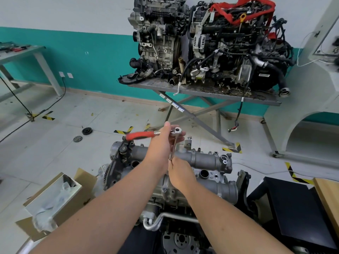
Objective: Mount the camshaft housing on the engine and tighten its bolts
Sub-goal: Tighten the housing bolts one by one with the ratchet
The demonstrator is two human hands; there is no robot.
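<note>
The left hand (166,142) grips the head of a red-handled ratchet (146,135) above the camshaft housing (198,156), which sits atop the engine (183,195). Just nearer, the right hand (180,173) pinches the ratchet's extension bar (173,147) low down, directly over the housing.

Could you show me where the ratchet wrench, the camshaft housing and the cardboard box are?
ratchet wrench (140,135): head view, on its red handle.
camshaft housing (203,157): head view, on its grey metal top.
cardboard box (55,195): head view, on its open flap.
</note>
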